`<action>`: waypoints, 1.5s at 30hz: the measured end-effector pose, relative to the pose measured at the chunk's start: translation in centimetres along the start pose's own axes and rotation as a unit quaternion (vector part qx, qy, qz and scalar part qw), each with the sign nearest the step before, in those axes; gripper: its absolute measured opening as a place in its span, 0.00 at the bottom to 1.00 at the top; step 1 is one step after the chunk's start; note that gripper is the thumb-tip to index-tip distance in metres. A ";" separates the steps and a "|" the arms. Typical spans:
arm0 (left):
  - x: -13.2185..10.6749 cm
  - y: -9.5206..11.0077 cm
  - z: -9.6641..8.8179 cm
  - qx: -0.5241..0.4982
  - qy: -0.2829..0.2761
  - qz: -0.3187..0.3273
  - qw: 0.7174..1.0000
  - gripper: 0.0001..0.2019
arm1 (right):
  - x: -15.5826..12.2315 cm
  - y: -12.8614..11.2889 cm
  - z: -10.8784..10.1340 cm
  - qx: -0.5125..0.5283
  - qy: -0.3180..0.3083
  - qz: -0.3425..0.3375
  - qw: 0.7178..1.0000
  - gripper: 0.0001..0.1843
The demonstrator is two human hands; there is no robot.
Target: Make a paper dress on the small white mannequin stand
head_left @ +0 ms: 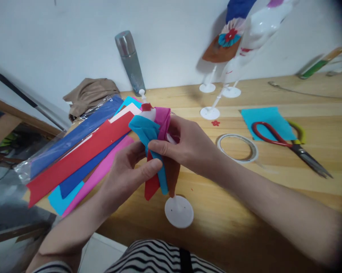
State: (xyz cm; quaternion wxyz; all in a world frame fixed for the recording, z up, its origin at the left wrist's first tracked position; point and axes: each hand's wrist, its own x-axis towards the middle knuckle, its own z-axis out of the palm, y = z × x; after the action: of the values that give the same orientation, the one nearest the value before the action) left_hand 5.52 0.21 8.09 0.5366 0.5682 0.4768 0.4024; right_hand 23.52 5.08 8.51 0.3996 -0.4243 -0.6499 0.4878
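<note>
A small white mannequin (149, 114) on a stand with a round white base (179, 213) is between my hands, tilted. A light-blue strip (145, 128), perhaps paper or fabric, crosses its front. Magenta material (164, 120) covers one shoulder, and red (151, 189) and brown (172, 170) pieces hang lower. My right hand (185, 142) is closed round the mannequin's side, thumb pressing the light-blue strip. My left hand (131, 172) is closed at the other side, thumb at the strip's edge; its fingertips are hidden behind the mannequin.
Coloured sheets (80, 163) and brown cloth (91, 94) lie left, near a flask (131, 62). To the right are tape (253, 154), scissors (294, 143), a light-blue square (266, 117) and a red flower cutout (215, 123). A dressed mannequin (223, 51) stands behind.
</note>
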 end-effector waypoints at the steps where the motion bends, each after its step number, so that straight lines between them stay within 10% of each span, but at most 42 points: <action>1: 0.0 0.2 0.2 -0.008 0.013 -0.010 1.000 0.20 | -0.2 -0.2 -0.2 -0.003 -0.010 -0.002 1.000 0.16; 11: 0.3 -0.8 0.1 -0.191 0.033 -0.128 0.973 0.15 | -0.7 0.9 -2.7 0.014 -0.109 -0.007 0.994 0.14; 28: 0.6 -2.5 -0.1 -0.185 -0.014 -0.147 0.972 0.28 | -1.7 1.7 -0.2 -0.278 -0.074 -0.069 0.955 0.13; 45: 0.7 -1.0 -0.7 -0.195 -0.015 -0.117 0.974 0.23 | -1.6 1.3 -1.4 -0.145 -0.120 -0.089 0.978 0.20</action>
State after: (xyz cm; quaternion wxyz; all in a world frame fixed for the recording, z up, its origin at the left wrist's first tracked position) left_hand 4.86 0.98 7.11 0.6877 0.3990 0.4442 0.4130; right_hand 25.55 4.19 7.35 0.2944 -0.3568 -0.7919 0.3985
